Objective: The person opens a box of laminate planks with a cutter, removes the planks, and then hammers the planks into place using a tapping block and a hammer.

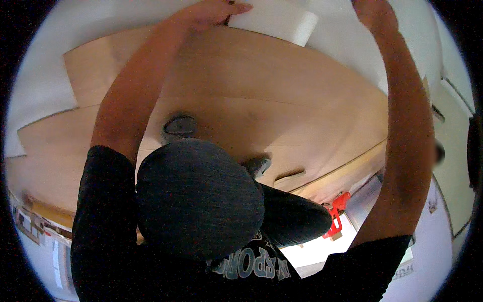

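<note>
Wood floor [261, 75], white piece [276, 21] cut off at top edge.
Left hand [214, 11] at its left end; right hand [377, 16] cropped. Fingers apart or clamped: cannot tell, either hand.

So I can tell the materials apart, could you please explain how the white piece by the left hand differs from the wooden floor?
Colour: the white piece is pale, while the wooden floor is light brown.
Size: the white piece looks far smaller than the wooden floor.
Shape: the white piece seems rounded at its right end, whereas the wooden floor lies flat, with visible seams.
</note>
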Tool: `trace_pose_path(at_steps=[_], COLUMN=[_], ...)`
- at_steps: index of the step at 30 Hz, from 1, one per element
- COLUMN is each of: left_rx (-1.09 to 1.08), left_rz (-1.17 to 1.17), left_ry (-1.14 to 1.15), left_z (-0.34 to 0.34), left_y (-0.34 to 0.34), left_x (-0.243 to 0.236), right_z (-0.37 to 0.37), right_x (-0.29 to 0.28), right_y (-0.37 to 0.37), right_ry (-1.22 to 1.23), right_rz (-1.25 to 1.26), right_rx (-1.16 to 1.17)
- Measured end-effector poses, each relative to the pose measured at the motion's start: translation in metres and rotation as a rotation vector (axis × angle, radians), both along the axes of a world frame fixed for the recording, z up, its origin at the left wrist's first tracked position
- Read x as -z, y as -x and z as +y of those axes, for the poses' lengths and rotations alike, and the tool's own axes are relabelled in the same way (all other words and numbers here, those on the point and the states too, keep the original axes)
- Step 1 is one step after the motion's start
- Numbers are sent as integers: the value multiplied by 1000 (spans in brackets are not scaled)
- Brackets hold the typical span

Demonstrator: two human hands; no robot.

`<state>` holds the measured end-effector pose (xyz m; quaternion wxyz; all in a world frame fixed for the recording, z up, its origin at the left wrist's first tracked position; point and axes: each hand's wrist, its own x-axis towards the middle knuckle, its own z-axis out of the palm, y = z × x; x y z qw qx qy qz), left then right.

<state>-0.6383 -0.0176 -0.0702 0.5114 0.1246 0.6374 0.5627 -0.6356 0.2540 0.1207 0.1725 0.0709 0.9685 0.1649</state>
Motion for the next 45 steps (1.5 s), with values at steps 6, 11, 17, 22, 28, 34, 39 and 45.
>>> trace_pose_path(at_steps=[6, 11, 17, 22, 28, 34, 39, 45], left_rx=[56, 2, -44, -19, -20, -59, -171, -124], left_rz=[99, -3, 50, 13, -83, 251, 400, 528], left_ry=[211, -5, -111, -54, -62, 124, 110, 211], left_z=[0, 12, 13, 18, 7, 9, -35, -89], left_y=[-1, -7, -15, -10, -15, -29, -42, -18], left_x=[4, 17, 44, 33, 36, 57, 55, 51], right_z=[-14, -9, -22, 5, 0, 20, 7, -14], right_x=[30, 25, 17, 38, 57, 65, 52, 57], right_y=[-12, -12, -11, -28, -13, -52, -77, -61], right_ry=[-66, -18, -114, -68, -30, -52, 51, 149], right_rz=[-335, -294, -378, -318, -290, -205, -125, -70], right_rx=[-147, 153, -3, -194, -182, -198, -105, -210])
